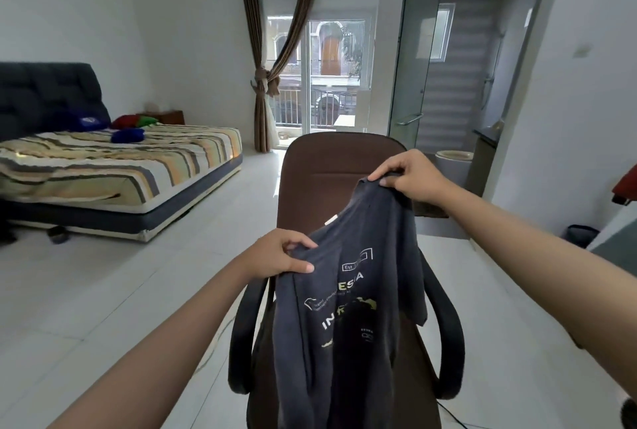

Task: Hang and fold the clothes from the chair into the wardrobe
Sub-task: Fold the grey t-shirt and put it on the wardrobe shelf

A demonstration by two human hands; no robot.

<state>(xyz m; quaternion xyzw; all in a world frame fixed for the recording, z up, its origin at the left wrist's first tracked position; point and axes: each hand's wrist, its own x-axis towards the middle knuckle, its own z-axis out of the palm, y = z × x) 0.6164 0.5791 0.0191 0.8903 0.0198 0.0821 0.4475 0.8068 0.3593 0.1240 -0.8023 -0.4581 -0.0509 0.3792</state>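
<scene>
Both hands pinch the dark shirt (348, 304), left hand (279, 254) low, right hand (408, 175) high, holding it up over the brown chair (327, 166). Best to find both shoulders and shake it flat first.

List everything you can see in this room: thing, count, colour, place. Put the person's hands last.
T-shirt: one, dark grey with pale print, held up over the chair.
Chair: one, brown with black armrests, centre foreground.
Bed: one, striped sheet, dark headboard, at left.
Cushions: several, blue, red and green, on the bed.
Curtains: two, brown, tied together beside the glass door.
Glass door: one, white frame, back wall.
Bin: one, dark, floor at right.
Red item: one, right edge, cannot tell what it is.
Left hand: one, pinches the T-shirt's nearer shoulder.
Right hand: one, grips the T-shirt's farther shoulder.
</scene>
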